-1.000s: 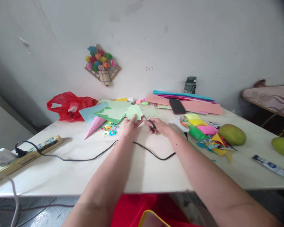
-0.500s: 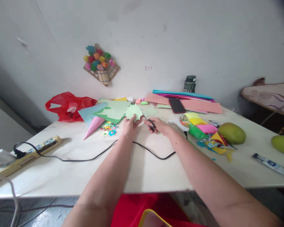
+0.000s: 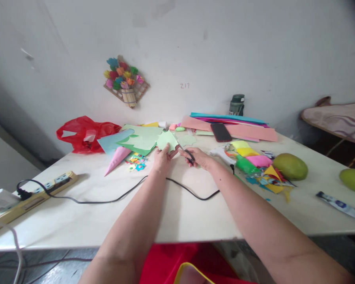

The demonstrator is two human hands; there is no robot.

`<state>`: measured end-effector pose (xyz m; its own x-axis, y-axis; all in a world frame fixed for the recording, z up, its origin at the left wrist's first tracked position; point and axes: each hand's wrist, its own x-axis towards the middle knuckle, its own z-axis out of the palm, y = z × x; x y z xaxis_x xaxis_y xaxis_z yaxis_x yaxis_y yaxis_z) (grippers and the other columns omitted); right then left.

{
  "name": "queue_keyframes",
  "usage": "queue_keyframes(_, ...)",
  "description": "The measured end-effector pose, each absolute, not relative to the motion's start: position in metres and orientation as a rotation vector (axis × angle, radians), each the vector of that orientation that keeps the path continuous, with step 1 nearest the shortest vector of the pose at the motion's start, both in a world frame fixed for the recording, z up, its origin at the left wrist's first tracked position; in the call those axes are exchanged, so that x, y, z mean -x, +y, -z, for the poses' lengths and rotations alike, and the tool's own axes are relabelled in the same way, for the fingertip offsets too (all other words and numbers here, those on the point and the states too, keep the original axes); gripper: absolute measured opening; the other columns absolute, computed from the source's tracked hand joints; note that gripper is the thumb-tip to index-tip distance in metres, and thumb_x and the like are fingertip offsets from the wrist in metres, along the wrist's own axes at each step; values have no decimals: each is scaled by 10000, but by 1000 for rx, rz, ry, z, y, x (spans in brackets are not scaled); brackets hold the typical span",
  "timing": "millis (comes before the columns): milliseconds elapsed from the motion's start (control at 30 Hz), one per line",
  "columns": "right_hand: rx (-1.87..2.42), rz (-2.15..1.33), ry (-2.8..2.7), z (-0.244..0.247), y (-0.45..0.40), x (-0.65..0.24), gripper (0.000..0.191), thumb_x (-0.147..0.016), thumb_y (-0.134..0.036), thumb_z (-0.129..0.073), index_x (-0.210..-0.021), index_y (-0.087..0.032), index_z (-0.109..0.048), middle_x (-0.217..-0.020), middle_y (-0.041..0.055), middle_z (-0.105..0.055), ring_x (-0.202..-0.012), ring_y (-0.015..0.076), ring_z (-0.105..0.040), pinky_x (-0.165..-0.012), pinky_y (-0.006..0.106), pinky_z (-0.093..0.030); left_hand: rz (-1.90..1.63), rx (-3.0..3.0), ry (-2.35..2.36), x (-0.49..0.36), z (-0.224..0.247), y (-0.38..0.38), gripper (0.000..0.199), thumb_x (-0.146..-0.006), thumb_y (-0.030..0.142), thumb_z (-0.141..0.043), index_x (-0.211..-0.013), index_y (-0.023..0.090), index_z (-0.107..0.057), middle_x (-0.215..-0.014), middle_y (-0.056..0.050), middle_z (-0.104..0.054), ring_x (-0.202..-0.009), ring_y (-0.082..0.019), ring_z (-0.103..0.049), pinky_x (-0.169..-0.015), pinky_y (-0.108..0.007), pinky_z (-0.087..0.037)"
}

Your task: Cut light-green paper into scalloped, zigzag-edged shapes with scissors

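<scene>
A small light green paper piece point(image 3: 167, 141) is pinched in my left hand point(image 3: 162, 157), thumb on top of it. My right hand point(image 3: 197, 157) is closed on black-handled scissors point(image 3: 190, 154), whose blades reach up and left to the paper's right edge. Behind and left of my left hand lie larger light green sheets point(image 3: 144, 136) over a blue sheet point(image 3: 106, 141). Another pale green cut-out point(image 3: 187, 139) rests on the table just behind the scissors. Colourful small cut-outs point(image 3: 138, 161) and a pink paper cone point(image 3: 117, 158) are left of my left hand.
A black cable point(image 3: 118, 197) crosses the table point(image 3: 195, 221) under my forearms from a power strip point(image 3: 53, 183). A red bag point(image 3: 88, 136) stands back left. At right are a phone point(image 3: 221, 132), coloured sheets point(image 3: 254, 132), clay packets point(image 3: 245, 150), a green fruit point(image 3: 290, 166) and a tube point(image 3: 340, 206).
</scene>
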<state>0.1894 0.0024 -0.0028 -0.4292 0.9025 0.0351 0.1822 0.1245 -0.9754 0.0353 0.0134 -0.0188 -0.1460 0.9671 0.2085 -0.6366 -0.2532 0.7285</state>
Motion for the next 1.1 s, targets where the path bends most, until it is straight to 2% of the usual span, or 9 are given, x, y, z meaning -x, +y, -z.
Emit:
queue_keyframes(200,1029,-1339,-1757,3,2,-192,385,-711,-550,-572,-724,-175,-487,-555,-31,-520,-384,45,-441,-314,162,-257,-1687,-795,588,-36,18,12,397,-640,191,-697,-1005,181,-542,-919,-51,-664,-796,-213,-655,-806,-423,-502)
queue_keyframes(533,1019,-1324,-1780,-1,-1,-193,383,-712,-553,-566,-721,-181,-474,-553,-34,-510,-389,51,-442,-316,167,-257,-1709,-742,625,-36,16,11,274,-605,178,-708,-823,165,-542,-684,1,-637,-715,-185,-651,-786,-387,-503)
queue_keyframes(1100,997,-1321,-1818,-3,-2,-194,372,-734,-542,-541,-699,-177,-481,-527,-34,-506,-393,53,-436,-330,169,-261,-1705,-791,607,-38,17,10,371,-618,200,-712,-939,164,-529,-856,-44,-658,-770,-227,-661,-797,-416,-506)
